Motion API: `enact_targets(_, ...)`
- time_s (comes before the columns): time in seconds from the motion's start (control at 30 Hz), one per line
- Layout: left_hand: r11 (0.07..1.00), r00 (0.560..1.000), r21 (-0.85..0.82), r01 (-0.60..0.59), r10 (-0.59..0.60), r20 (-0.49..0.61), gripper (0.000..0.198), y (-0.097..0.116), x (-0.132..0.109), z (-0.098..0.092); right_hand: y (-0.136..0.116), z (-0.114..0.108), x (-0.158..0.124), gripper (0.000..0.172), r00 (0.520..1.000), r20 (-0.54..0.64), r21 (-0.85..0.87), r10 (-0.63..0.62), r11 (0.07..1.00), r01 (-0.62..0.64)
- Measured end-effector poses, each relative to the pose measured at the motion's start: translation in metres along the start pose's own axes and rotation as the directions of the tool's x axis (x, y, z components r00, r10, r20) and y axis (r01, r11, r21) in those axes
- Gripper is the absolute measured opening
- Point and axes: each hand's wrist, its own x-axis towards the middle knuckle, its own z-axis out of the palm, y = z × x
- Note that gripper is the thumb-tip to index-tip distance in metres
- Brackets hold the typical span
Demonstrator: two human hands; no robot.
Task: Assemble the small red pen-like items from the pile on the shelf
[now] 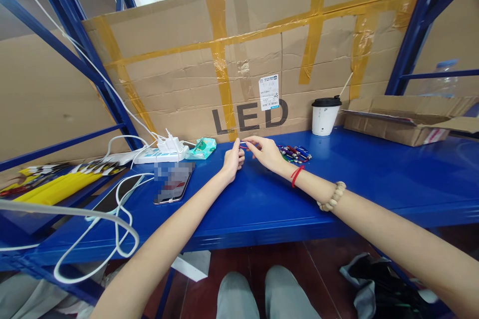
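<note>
My left hand is closed, thumb uppermost, around one end of a small thin red piece. The fingertips of my right hand pinch the other end of it. The piece is mostly covered by fingers, so its exact kind cannot be made out. Just right of my right hand lies a heap of small shiny metallic pieces in red, blue, purple and green. Both hands are over the far half of the blue shelf top.
Left of my hands are a phone, a white power strip, a green packet and looped white cables. A lidded paper cup and an open cardboard box stand at the right. Taped cardboard backs the shelf.
</note>
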Motion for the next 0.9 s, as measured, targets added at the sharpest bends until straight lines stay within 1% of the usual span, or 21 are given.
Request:
enact_targets(0.1,1.0,1.0,-0.01,-0.004,0.004,-0.013,0.046,0.0014,-0.0011,0.0007,-0.0002,0.0003,-0.0001,0.027,0.999,-0.025,-0.02,-0.034,0.999,0.033)
enact_targets(0.2,1.0,0.999,-0.019,-0.018,0.017,-0.031,0.036,0.0015,-0.001,0.0012,0.0002,0.0006,0.0,0.026,0.998,-0.054,-0.045,-0.045,0.998,0.042)
enact_targets(0.33,1.0,0.999,-0.011,-0.019,0.019,-0.029,0.03,0.0007,-0.0009,0.002,0.0001,-0.0002,0.0,0.026,0.996,-0.094,-0.071,0.0,0.997,-0.007)
enact_targets(0.43,1.0,1.0,-0.009,-0.018,0.018,-0.015,0.029,0.0004,-0.0014,0.0024,-0.001,-0.0009,-0.0001,0.027,0.994,-0.105,-0.075,0.043,0.996,-0.051)
enact_targets(0.53,1.0,1.0,-0.019,-0.017,0.017,-0.006,0.031,-0.0001,-0.0009,0.0018,-0.0013,-0.0008,0.0,0.027,0.992,-0.113,-0.056,0.062,0.996,-0.069)
enact_targets(0.77,0.999,1.0,-0.042,0.029,-0.029,0.007,0.028,-0.0014,0.002,0.0005,0.0037,0.0026,0.001,0.025,0.992,-0.128,-0.027,0.015,0.999,-0.018)
enact_targets(0.9,0.999,0.999,0.001,0.053,-0.053,-0.011,0.027,0.0007,0.0006,0.0015,0.0052,0.0036,0.0014,0.023,0.99,-0.138,-0.027,-0.025,0.999,0.021)
